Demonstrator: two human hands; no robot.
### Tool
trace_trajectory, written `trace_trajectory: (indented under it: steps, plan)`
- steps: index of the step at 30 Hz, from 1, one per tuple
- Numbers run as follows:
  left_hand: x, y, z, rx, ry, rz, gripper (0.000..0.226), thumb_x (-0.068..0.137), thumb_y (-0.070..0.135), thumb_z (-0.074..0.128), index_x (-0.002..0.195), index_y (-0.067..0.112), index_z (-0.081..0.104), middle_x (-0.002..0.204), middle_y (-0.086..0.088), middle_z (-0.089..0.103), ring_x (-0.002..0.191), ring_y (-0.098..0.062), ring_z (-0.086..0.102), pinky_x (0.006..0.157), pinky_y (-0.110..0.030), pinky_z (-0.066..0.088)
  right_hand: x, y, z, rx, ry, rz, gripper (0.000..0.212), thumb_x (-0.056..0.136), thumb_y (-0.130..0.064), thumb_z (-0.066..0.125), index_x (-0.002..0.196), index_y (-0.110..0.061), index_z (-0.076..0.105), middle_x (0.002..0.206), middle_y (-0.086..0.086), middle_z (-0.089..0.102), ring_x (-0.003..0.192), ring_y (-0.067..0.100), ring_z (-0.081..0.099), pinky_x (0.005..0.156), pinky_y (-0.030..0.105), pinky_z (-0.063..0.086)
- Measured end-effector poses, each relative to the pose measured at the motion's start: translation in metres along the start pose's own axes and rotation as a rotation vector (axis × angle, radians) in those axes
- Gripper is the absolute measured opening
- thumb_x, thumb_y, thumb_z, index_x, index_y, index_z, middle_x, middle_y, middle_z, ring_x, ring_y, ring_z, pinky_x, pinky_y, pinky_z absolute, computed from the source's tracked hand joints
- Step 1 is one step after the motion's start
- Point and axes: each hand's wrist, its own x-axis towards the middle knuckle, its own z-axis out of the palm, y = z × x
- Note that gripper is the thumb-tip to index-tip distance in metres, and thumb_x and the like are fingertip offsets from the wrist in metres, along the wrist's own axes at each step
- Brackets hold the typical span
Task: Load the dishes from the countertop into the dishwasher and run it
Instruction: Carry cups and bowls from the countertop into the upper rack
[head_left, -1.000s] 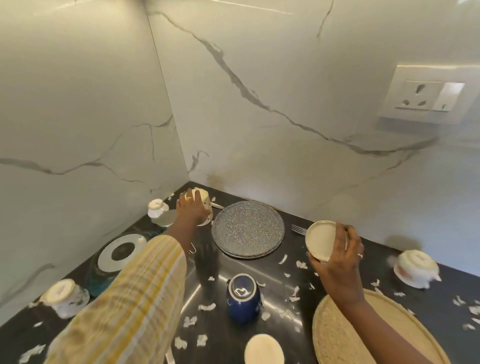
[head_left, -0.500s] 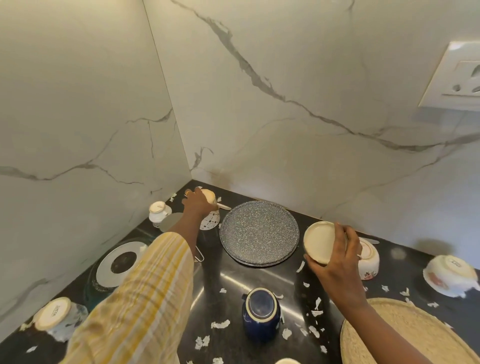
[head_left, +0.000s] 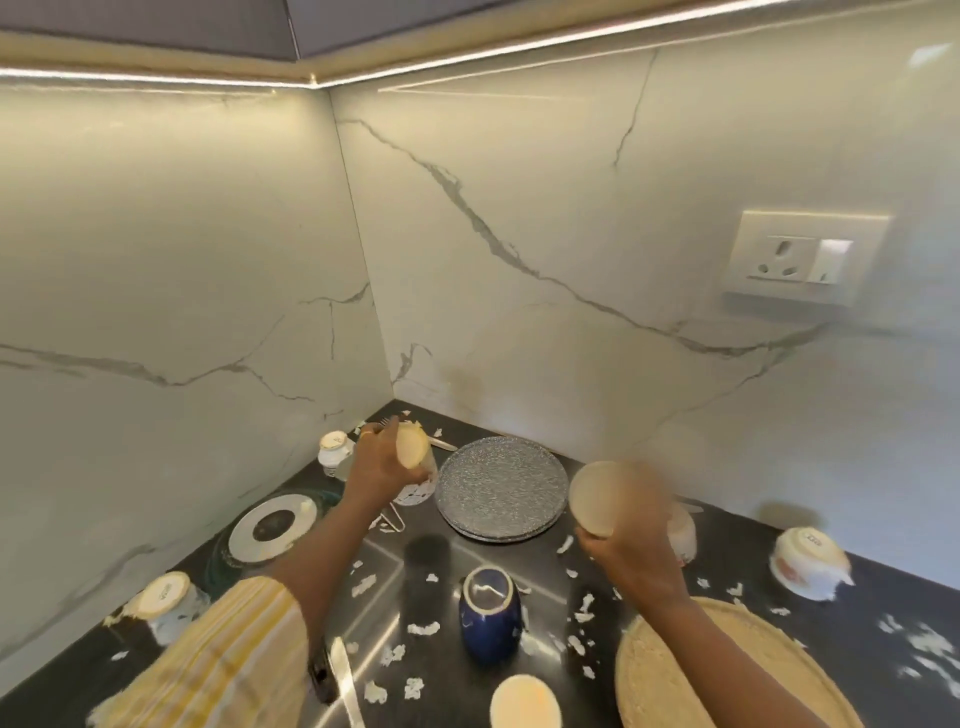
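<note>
Two dishes, one in each hand
The left hand (head_left: 376, 465) grips a cream cup (head_left: 413, 446) near the countertop's (head_left: 737, 551) back corner. The right hand (head_left: 639, 561) grips a cream bowl (head_left: 597, 499). Both need tight holds.

The right hand (head_left: 640, 564) and the cup (head_left: 597, 499) it holds are motion-blurred.

There is only 1 camera, worn on the person's head, so no second view overlaps it. It faces forward and down into the wall corner (head_left: 363, 260), with the black tabletop (head_left: 727, 556) spreading from 4 to 8 o'clock. It sits close. The left hand (head_left: 376, 462), gripping a cup (head_left: 412, 447), lies toward 7 o'clock of centre. The blurred right hand (head_left: 631, 551), holding a bowl (head_left: 597, 499), lies toward 5. A light strip (head_left: 467, 54) crosses 12 o'clock.
</note>
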Motion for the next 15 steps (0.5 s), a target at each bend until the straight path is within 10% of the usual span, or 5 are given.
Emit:
trace_trajectory:
  steps: [15]
  plan:
    - [-0.242,0.065,-0.027,-0.01,0.066,-0.062,0.094,0.066,0.034,0.082,0.143,0.017,0.032,0.137,-0.011,0.033,0.125,-0.028,0.037,0.103,-0.034,0.033,-0.09,-0.029,-0.068,0.165,-0.103,-0.098,0.094,0.061,-0.03,0.084,0.137,-0.007,0.033,0.135,0.016,0.03,0.12,0.028,0.037,0.096,0.036,0.045]
